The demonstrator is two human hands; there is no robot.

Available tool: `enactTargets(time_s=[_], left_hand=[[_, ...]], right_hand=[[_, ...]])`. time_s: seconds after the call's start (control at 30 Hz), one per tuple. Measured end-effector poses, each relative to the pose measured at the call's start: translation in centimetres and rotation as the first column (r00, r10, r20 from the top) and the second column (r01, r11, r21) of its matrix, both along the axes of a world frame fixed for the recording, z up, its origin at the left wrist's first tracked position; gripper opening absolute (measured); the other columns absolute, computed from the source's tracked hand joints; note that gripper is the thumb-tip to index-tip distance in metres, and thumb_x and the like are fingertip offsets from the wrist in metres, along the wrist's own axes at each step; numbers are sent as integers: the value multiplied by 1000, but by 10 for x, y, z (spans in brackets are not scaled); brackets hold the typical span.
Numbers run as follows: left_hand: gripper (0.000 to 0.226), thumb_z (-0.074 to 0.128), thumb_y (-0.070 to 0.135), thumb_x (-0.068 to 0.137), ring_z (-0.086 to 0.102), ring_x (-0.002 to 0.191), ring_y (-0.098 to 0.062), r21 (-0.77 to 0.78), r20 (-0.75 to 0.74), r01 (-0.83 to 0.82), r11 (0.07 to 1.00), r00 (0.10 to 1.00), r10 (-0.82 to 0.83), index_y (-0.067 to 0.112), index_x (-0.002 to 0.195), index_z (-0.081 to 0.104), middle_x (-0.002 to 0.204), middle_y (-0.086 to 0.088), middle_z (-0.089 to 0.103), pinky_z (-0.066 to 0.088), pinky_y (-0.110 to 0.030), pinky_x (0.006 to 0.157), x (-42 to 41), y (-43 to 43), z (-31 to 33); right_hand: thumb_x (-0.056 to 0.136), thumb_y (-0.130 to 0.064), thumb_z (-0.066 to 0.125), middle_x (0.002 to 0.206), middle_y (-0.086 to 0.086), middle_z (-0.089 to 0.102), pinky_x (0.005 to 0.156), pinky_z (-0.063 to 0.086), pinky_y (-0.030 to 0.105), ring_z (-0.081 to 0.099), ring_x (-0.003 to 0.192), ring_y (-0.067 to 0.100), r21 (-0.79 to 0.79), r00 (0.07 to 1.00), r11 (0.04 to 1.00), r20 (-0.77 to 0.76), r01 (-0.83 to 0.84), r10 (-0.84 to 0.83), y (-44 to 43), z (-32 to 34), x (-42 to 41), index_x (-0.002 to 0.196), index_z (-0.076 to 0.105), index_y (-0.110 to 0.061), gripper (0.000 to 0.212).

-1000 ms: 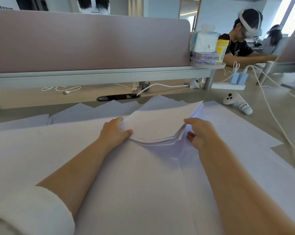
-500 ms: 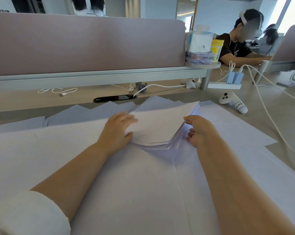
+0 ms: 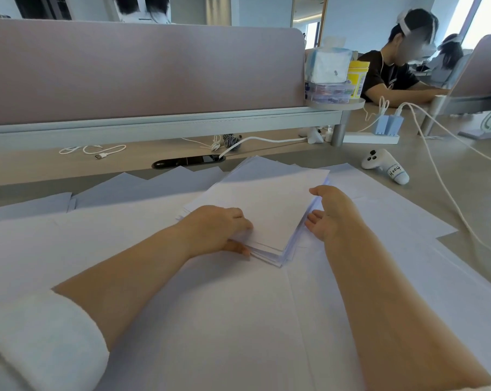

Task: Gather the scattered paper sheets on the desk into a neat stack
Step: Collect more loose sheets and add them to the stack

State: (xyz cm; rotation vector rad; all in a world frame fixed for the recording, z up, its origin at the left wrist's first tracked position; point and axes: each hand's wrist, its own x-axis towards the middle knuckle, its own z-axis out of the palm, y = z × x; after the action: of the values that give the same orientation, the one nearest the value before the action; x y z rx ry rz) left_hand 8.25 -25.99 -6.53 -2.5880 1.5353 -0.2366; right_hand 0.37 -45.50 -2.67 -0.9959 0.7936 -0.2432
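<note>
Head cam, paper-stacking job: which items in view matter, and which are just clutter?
Job:
- paper stack
- left hand, gripping the stack's near-left edge
- right hand, against its right edge
- loose sheets spread around it

Clutter:
- white controller
- USB cable
- power strip
- tissue pack
- yellow tub

Matt white paper stack, smooth matt desk, glossy plastic controller
</note>
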Motion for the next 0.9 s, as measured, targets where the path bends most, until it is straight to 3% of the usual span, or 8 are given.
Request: enactTargets(time_s=[0.1,0.17,0.23,0.3,0.5,0.63,0.77,0.9], left_hand=[[68,12,62,90,65,97,-23,10,258,185,983,949,-181,25,144,31,126,0,58,51,-29,66,1,0,-5],[46,21,36,97,70,82,-20,-17,295,314,949,909,-295,28,142,24,117,-4,64,44,-22,44,-2,6,-8],[62,34,14,84,70,83,-22,-24,324,414,910,864,-385,34,139,16,124,-9,58,39,-19,39,0,10,-13],[70,35,9,78,69,85,-24,-28,338,437,899,851,-402,39,138,18,130,-10,49,37,-18,39,1,10,-14],[47,35,28,84,71,79,-17,-63,391,384,921,859,-331,28,130,38,116,-2,67,45,-20,43,3,9,-15],[47,26,56,91,68,65,-17,-149,280,370,917,905,-320,27,125,42,98,2,70,45,-20,41,5,4,-12],[55,46,52,88,66,72,-24,-155,198,242,958,957,-210,20,133,43,97,-1,67,48,-26,56,-3,-2,0],[48,37,45,83,63,55,-13,-138,319,313,940,912,-257,13,118,46,75,5,67,39,-15,39,-6,0,-8]], right_hand=[[90,-9,54,95,11,50,85,48,36,58,96,27,47,1000,999,16,8,-9,2,2,-3,103,43,-8,17],[90,-6,52,78,10,46,79,49,36,56,73,25,75,1000,997,23,3,-5,3,3,-5,83,44,-6,11],[90,-6,52,75,10,46,83,50,38,53,66,22,68,1000,998,13,4,-4,3,3,-6,73,40,-12,22],[89,-7,53,76,9,46,89,50,39,53,67,22,53,1000,999,-1,8,-8,4,1,-5,73,40,-12,21],[89,-9,54,82,10,49,93,48,38,59,87,24,11,1000,1000,-15,1,-1,5,0,-5,88,43,-7,12],[89,-13,55,120,13,52,103,42,42,49,122,31,-55,999,998,-32,12,-14,4,2,-7,98,42,-12,16],[90,-12,53,83,5,42,100,44,42,50,121,33,-26,1000,1000,-7,-16,16,3,3,-7,102,47,-14,13],[88,-13,54,120,13,49,101,44,42,52,119,30,-20,1000,1000,-14,-18,18,2,0,-4,101,47,-14,14]])
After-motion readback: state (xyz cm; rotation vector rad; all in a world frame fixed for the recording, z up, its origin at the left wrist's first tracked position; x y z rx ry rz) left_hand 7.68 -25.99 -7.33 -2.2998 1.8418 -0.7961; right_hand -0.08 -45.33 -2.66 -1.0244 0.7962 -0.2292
